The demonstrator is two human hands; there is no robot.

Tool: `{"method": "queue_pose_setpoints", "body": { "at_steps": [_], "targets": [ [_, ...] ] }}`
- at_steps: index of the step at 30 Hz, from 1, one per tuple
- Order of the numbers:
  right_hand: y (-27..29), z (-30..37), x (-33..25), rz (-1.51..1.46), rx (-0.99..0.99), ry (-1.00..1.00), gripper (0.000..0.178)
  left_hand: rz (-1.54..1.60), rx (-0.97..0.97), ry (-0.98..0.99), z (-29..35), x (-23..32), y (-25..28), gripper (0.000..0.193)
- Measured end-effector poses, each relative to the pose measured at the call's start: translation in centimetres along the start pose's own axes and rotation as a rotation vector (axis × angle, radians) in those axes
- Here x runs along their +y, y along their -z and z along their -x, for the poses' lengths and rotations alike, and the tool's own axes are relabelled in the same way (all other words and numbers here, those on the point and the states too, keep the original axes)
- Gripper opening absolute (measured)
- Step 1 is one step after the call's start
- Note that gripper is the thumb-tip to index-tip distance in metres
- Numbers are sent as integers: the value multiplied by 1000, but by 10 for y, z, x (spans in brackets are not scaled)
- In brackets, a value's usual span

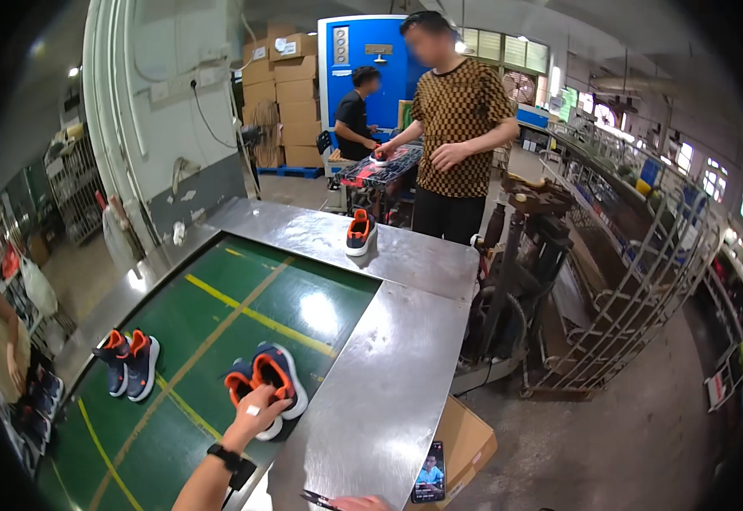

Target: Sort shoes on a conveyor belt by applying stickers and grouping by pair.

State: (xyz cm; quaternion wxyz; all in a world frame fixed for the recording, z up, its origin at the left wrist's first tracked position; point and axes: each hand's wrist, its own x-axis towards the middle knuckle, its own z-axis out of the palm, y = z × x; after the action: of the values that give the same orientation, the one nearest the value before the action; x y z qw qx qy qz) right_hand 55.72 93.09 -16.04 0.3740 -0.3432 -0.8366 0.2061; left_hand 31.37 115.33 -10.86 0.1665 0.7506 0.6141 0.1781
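Note:
My left hand (254,416), with a dark band on its wrist, reaches onto a pair of navy sneakers with orange linings and white soles. Its fingers are bent into the opening of the right-hand sneaker (279,376); the other sneaker (239,380) stands close beside it. Both rest on the green conveyor belt (218,345). At the lower edge my right hand (361,503) is only partly visible, closed around a slim dark pointed tool (317,498) over the metal border. Further left on the belt stands a second pair of sneakers (141,364).
A single sneaker (358,234) stands on the far metal border (303,223). Beyond it a person in a checked shirt (461,119) touches a shoe on a small table. A phone (429,471) lies by a cardboard box (471,443). Metal racks (618,298) stand at right.

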Motion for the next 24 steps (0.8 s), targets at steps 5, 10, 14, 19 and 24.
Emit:
{"method": "queue_pose_setpoints", "body": {
  "at_steps": [5, 10, 14, 19, 24],
  "targets": [
    [-11, 9, 14, 95, 26, 31, 27, 193, -17, 356, 112, 14, 42, 42],
    [-18, 10, 13, 82, 44, 8, 22, 365, -82, 567, 238, 66, 67, 37],
    [-8, 5, 12, 165, 78, 64, 19, 187, -60, 356, 306, 99, 61, 39],
    [-8, 1, 11, 129, 137, 84, 15, 61, 33, 106, 366, 102, 20, 33],
    [-11, 0, 9, 114, 133, 76, 8, 152, 169, 59, 380, 109, 7, 19]
  ]
}}
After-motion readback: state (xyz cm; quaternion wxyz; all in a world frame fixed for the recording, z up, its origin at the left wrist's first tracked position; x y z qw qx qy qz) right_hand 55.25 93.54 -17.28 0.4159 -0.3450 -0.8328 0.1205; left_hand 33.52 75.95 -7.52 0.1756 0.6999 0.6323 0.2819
